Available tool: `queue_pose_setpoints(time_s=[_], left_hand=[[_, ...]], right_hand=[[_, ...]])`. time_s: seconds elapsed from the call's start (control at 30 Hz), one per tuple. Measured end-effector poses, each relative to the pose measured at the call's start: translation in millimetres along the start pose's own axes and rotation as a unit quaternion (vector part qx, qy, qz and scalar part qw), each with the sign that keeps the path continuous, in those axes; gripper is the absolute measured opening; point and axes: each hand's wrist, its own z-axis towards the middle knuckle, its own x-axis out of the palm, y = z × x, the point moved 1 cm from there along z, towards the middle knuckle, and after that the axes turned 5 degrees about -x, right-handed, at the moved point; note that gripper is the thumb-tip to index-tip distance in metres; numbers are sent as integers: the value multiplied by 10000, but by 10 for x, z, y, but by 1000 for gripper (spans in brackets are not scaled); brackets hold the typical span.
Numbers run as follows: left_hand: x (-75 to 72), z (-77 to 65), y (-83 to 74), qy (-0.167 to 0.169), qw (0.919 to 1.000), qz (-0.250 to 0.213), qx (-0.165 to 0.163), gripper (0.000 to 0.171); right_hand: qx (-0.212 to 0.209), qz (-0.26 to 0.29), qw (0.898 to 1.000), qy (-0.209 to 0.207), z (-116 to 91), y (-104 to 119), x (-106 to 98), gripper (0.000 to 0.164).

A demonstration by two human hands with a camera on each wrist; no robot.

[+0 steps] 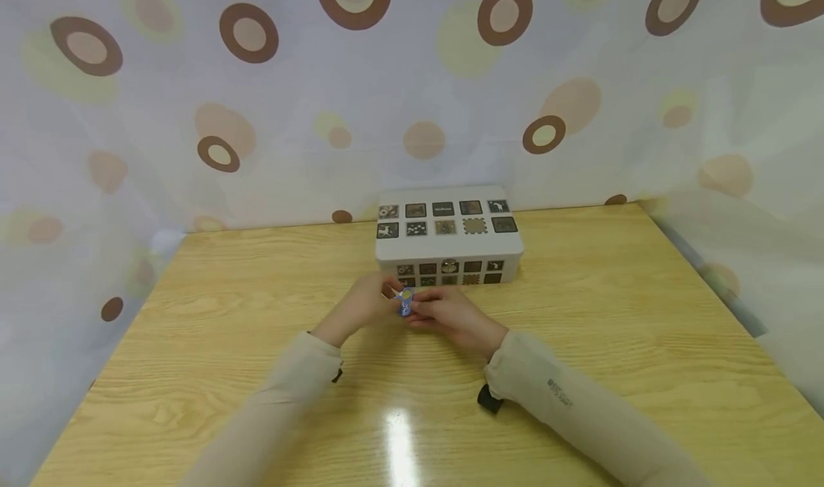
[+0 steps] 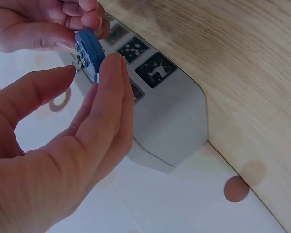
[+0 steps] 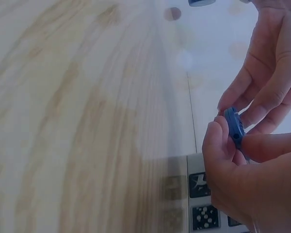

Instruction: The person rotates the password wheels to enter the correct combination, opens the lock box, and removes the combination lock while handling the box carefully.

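Observation:
A small blue padlock [image 1: 406, 302] with dial-like wheels on its face is held up between the two hands, just in front of the tin box [image 1: 450, 244]. My right hand [image 1: 458, 317] pinches the padlock [image 3: 234, 127] between thumb and fingers. From the other side, my left hand [image 1: 368, 302] has its fingertips at the padlock [image 2: 88, 51]; the index finger touches its end, the thumb lies by a small silvery part. Fingers partly cover the padlock in each view. The tin box is closed, white with dark picture squares, and bears a metal clasp [image 1: 450, 266] on its front.
The box stands at the back of the wood-grain table [image 1: 225, 315], close to a white curtain [image 1: 290, 115] with brown and yellow circles. A black strap [image 1: 489, 399] hangs below the right sleeve [image 1: 560, 383].

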Motion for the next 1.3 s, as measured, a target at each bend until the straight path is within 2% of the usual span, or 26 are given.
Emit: queue_pose_setpoints(time_s=[0.13,0.33,0.53,0.83,1.03,1.3], left_hand=[[-57,-18,107,-55,9993,-361,-28,27],[-115,-15,240,-137,9971,-654,-358,27],[-161,-2,374,-200,9956,-548,-728,25],[-249,9,555,-256,9956,-308,-853,24],[-279,11,602,-156,9950,-73,-982,23],[-291,5,623,-202,9946,107,-1016,23]], right_hand=[[64,57,10000,-29,72,-27,97,23],[109,5,9998,-190,174,-52,276,23],[174,-146,9994,-260,250,-67,423,26],[190,-265,9993,-158,365,-67,597,30],[262,-412,9986,-211,421,-58,673,29],[241,-753,9967,-205,442,-39,743,30]])
